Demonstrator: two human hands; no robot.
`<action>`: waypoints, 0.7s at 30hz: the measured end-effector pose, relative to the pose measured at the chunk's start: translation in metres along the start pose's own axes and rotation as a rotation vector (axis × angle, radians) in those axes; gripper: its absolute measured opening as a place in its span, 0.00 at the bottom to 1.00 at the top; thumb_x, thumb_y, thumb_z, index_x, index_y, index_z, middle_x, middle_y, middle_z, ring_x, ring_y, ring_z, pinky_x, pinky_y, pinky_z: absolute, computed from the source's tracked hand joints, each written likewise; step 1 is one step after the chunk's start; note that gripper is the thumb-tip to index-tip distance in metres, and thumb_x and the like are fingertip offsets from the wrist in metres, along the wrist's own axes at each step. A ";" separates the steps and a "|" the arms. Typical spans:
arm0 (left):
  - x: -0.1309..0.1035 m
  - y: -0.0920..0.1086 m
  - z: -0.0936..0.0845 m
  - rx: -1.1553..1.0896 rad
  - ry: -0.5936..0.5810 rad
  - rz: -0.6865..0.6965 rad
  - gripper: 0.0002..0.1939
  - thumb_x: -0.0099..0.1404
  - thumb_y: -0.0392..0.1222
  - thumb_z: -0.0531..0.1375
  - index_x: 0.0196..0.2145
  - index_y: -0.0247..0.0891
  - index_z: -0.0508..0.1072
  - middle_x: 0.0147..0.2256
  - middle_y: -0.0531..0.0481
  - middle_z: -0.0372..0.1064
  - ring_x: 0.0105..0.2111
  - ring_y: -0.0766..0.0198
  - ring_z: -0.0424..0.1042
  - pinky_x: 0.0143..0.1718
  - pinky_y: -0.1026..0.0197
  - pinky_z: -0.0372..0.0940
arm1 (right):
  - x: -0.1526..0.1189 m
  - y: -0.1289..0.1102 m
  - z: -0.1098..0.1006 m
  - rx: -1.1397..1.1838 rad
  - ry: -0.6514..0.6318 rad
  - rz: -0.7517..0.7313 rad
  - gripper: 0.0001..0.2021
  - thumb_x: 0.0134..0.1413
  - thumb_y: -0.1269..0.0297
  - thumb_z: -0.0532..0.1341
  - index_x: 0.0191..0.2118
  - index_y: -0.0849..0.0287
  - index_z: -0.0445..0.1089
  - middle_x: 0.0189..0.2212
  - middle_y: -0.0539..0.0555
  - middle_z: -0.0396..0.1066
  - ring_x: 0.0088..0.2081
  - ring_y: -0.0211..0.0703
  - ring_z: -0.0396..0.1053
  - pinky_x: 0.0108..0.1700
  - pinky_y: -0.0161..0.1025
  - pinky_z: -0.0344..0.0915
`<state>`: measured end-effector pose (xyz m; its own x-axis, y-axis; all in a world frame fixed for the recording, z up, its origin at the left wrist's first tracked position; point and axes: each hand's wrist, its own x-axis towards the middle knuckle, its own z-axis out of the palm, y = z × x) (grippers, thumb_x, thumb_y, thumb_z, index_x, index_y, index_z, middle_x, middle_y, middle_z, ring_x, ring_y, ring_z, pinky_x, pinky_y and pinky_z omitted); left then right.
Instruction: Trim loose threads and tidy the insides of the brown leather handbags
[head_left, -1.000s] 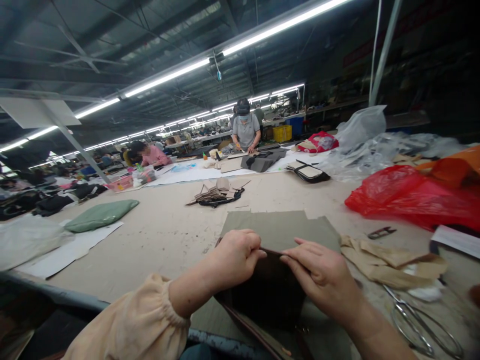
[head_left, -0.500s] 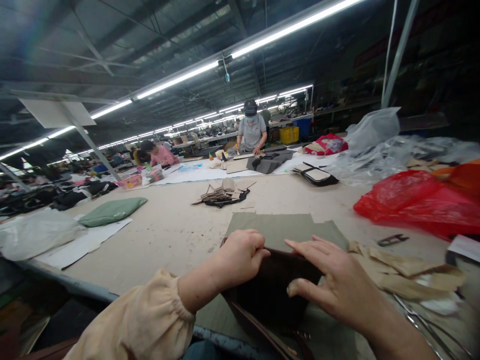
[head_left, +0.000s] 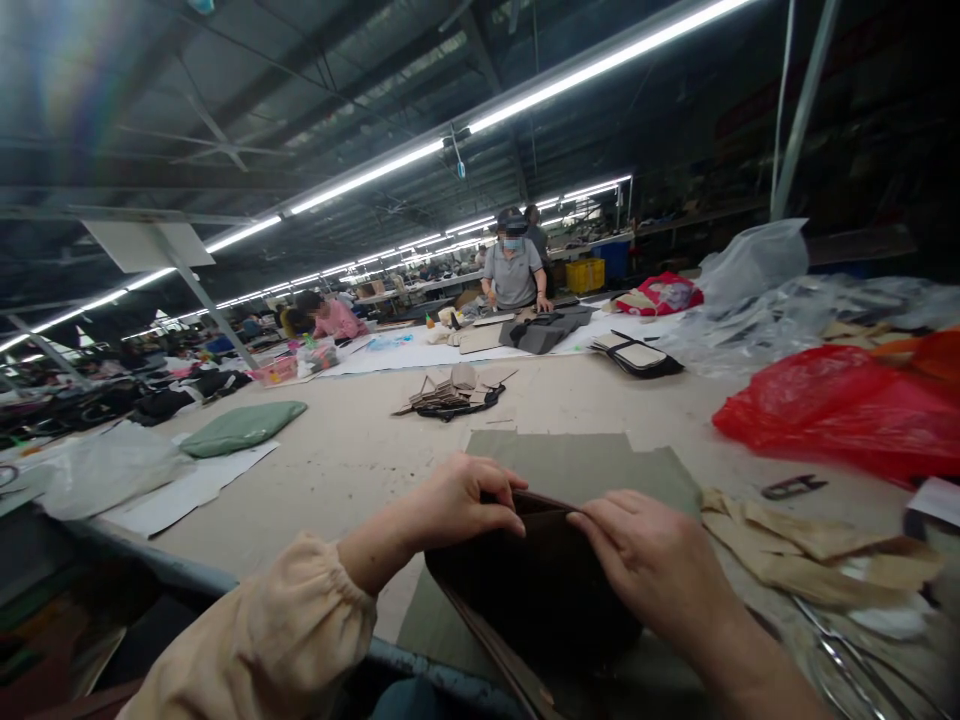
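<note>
A dark brown bag point(head_left: 536, 590) stands tilted at the table's near edge, its black inside facing me. My left hand point(head_left: 465, 505) pinches the far upper edge of the bag between thumb and fingers. Close by on the right, my right hand point(head_left: 645, 545) grips the same edge, thumb on the near side. Between the two hands the edge parts a little and shows a reddish-brown gap. Under the bag lies a grey-green sheet point(head_left: 555, 455). The bag's lower part runs out of view at the bottom.
Beige scraps point(head_left: 795, 550), scissors point(head_left: 840, 640) and small thread snips point(head_left: 793, 487) lie to the right. A red plastic bag point(head_left: 832, 410) is behind them. Cut pieces point(head_left: 457, 392) are piled mid-table, a green pouch point(head_left: 244, 428) at left. Across the table a person point(head_left: 514, 270) works.
My right hand, spread over the bag's opening before, has closed on the far edge. My left hand keeps its pinch there. The view has shifted slightly.
</note>
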<state>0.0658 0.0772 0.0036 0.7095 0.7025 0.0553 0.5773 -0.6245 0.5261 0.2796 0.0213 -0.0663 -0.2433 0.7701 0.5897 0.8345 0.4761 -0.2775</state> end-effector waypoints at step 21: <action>0.051 0.016 0.032 0.147 0.111 0.011 0.07 0.56 0.42 0.60 0.26 0.36 0.74 0.28 0.51 0.72 0.29 0.67 0.68 0.32 0.66 0.61 | -0.029 0.025 -0.038 -0.018 -0.036 0.146 0.16 0.59 0.59 0.51 0.23 0.56 0.66 0.20 0.50 0.64 0.26 0.39 0.63 0.31 0.36 0.54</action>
<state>0.1246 0.0923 -0.0126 0.6719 0.7235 0.1584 0.6281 -0.6700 0.3957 0.3263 -0.0055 -0.0619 -0.1361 0.8455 0.5163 0.8711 0.3503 -0.3441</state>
